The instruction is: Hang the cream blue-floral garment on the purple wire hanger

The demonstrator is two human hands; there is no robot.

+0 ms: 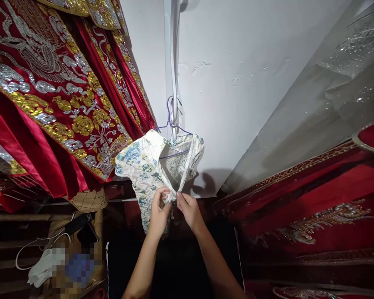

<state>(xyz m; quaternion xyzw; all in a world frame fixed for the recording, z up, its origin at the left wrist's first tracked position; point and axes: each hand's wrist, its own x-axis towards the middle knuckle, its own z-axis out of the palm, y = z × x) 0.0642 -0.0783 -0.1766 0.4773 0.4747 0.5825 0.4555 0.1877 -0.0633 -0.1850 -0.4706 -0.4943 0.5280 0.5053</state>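
A small floral garment (pixel 143 170), white with blue and green flowers, hangs at the centre of the frame on a purple wire hanger (pixel 171 124) hooked against a pale wall (pixel 237 83). The left hand (pixel 160 211) and right hand (pixel 188 209) meet at its front opening, fingertips pinched shut on the cloth edges where they join. The fabric looks thin, soft and light, likely a little slick, and best held by its hems or collar rather than its loose body. Red robes embroidered in gold and silver (pixel 50 95) fill the upper left; more red embroidered cloth (pixel 314 207) lies at lower right.
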